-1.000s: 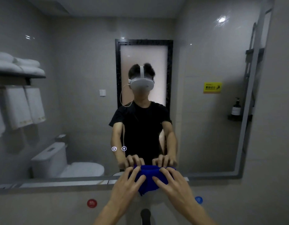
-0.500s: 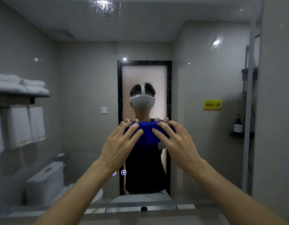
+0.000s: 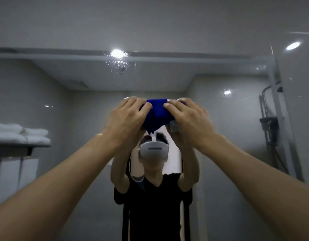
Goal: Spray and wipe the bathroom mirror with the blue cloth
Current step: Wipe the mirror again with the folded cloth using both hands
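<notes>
We face the wide wall-mounted bathroom mirror (image 3: 219, 136), which fills most of the view and reflects grey tiled walls and a shelf of folded white towels (image 3: 20, 134). Against its upper middle we press the bunched blue cloth (image 3: 156, 113), flattened on the glass. Our left hand (image 3: 127, 117) and right hand (image 3: 188, 117) both lie on it with fingers spread nearly straight, pushing, not gripping. Above the cloth a patch of fine spray droplets (image 3: 118, 65) sits unwiped, so we judge spraying done and wiping underway, with the top band left.
</notes>
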